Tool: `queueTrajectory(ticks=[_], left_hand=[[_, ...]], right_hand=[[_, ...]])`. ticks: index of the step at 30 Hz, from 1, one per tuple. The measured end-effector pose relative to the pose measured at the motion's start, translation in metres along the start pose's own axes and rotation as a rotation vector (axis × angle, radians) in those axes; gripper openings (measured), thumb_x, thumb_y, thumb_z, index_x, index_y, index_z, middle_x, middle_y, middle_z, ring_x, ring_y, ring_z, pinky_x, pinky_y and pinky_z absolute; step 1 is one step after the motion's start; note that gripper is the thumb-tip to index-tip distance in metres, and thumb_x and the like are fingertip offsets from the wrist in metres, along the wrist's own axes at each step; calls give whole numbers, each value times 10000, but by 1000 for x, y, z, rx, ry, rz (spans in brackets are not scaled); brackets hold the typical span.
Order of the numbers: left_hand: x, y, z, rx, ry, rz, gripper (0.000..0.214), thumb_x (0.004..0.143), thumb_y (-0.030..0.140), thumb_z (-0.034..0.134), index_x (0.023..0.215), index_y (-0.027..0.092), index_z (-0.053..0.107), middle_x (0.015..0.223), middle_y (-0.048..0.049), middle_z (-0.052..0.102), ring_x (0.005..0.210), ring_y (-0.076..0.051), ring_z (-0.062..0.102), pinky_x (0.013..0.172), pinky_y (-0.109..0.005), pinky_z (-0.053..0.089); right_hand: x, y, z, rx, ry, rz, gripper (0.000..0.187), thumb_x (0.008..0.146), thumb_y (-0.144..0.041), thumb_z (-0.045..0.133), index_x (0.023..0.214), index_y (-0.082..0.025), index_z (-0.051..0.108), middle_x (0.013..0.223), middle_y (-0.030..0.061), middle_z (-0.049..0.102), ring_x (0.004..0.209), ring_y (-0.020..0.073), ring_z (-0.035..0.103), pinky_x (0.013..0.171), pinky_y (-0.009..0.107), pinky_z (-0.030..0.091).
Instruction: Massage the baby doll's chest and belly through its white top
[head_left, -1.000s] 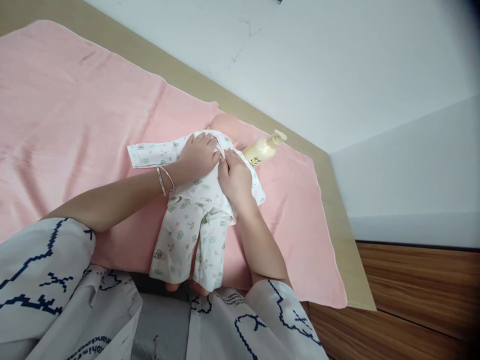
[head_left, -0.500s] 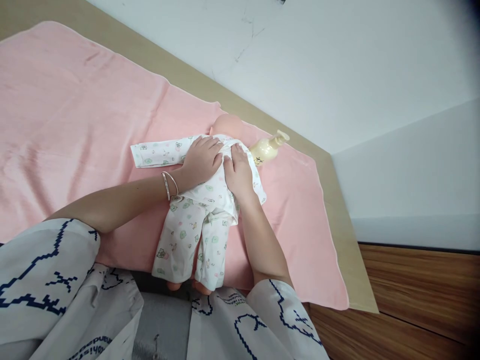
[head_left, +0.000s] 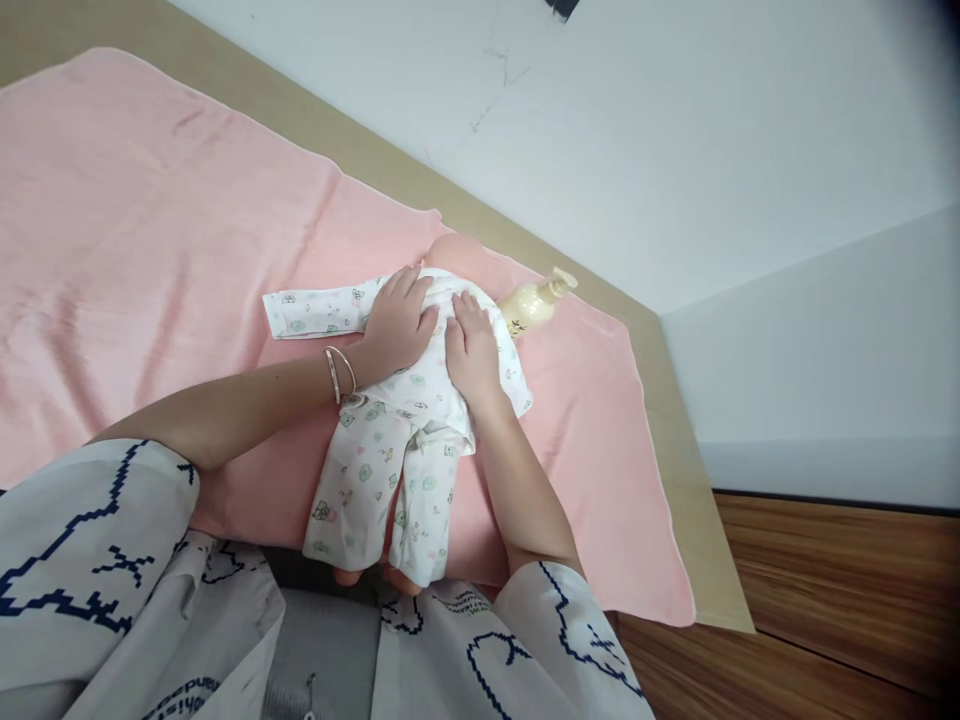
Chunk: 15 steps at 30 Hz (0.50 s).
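Observation:
A baby doll (head_left: 455, 253) lies on a pink blanket, its head away from me and its feet close to my lap. It wears a white printed top (head_left: 431, 385) and matching trousers (head_left: 356, 480). My left hand (head_left: 399, 318) rests flat on the upper left of the top, fingers stretched out. On the right side of the chest lies my right hand (head_left: 474, 350), also flat with fingers extended. One sleeve (head_left: 319, 312) reaches out to the left. Both hands hold nothing. A pale yellow pump bottle (head_left: 531, 303) lies just beyond the doll's right side.
The pink blanket (head_left: 187, 230) covers most of a light wooden table (head_left: 667, 400). A white wall (head_left: 600, 150) stands along the table's far side. Brown wooden flooring (head_left: 832, 570) shows at the lower right.
Both hands stay on the doll's top with only a slight shift of the fingers. The view has tilted a little, and more of a dark object shows at the top edge.

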<state>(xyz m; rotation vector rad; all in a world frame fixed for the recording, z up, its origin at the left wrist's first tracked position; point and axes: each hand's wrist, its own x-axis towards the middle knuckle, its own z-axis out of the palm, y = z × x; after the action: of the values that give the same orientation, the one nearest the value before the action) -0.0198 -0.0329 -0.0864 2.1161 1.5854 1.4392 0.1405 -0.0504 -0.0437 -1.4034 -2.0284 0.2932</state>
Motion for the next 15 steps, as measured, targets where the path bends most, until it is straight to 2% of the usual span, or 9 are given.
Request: queueTrajectory(ticks=[2, 6, 7, 11, 13, 15], left_hand=[[0, 0, 0, -1, 16, 2, 357, 1020, 359, 421, 1277, 161, 569, 1389, -170, 579, 1388, -304, 486, 1209, -519, 370], [0, 5, -7, 19, 7, 48, 325, 994, 254, 412, 1246, 146, 586, 1312, -161, 591, 1297, -287, 522, 1152, -488, 425], [0, 6, -10, 24, 1, 64, 322, 989, 223, 400, 1235, 154, 595, 1310, -153, 593, 1294, -280, 520, 1147, -481, 426], [0, 11, -14, 27, -38, 87, 327, 981, 159, 354, 1159, 184, 627, 1265, -125, 624, 1284, -261, 526, 1129, -469, 422], [0, 11, -14, 14, -61, 78, 318, 981, 160, 350, 1109, 197, 639, 1196, -109, 658, 1216, -254, 565, 1095, -464, 442], [1, 11, -13, 7, -72, 65, 311, 973, 163, 357, 1076, 206, 648, 1155, -96, 677, 1161, -247, 589, 1075, -453, 454]], right_hand=[[0, 1, 1, 37, -31, 12, 509, 996, -408, 408, 1412, -172, 581, 1581, 138, 490, 1520, 279, 400, 1277, 550, 303], [-1, 1, -1, 61, 128, 11, 513, 989, -397, 408, 1465, -241, 520, 1655, 78, 385, 1562, 279, 317, 1271, 586, 291], [-1, 0, -1, 41, 117, 6, 518, 990, -391, 398, 1473, -239, 510, 1659, 79, 377, 1569, 279, 303, 1279, 591, 269], [-1, -10, -4, -43, -81, -5, 517, 997, -390, 380, 1457, -209, 533, 1631, 117, 419, 1559, 290, 324, 1286, 591, 252], [-3, -16, -7, -53, -64, -9, 519, 1002, -401, 382, 1478, -237, 510, 1648, 103, 391, 1565, 299, 308, 1276, 603, 269], [-5, -19, -9, -52, 14, -14, 525, 1009, -400, 370, 1510, -278, 463, 1677, 73, 339, 1578, 299, 276, 1265, 621, 282]])
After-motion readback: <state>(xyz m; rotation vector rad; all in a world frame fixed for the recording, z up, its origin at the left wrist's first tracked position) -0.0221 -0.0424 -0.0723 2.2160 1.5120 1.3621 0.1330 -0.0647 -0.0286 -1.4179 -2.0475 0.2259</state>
